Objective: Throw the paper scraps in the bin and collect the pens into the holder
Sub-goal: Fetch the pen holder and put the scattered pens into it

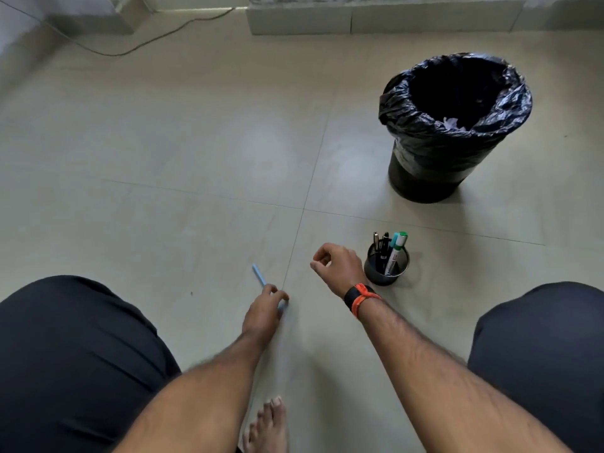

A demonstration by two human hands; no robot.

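Now: left hand on the last pen

Left hand (264, 308) pinches a light-blue pen (260, 276) low over the floor (163, 158); its far end points away. Right hand (336, 266) hovers loosely curled, holding nothing, beside the holder (385, 273) of pens. Farther right stands the bin (454, 125), paper scraps (452, 123) inside.

I see left hand (265, 308) low at tiled floor (163, 178), fingers pinched on light blue pen (260, 275), pen slanting up-left. Right hand (336, 265) loosely curled, empty, just beside black mesh holder (385, 273); holder upright with several pens (389, 248) inside. Black-lined bin (447, 132) well apart, far right; white paper scraps (452, 123) inside. Orange-black band (361, 297) on right wrist.
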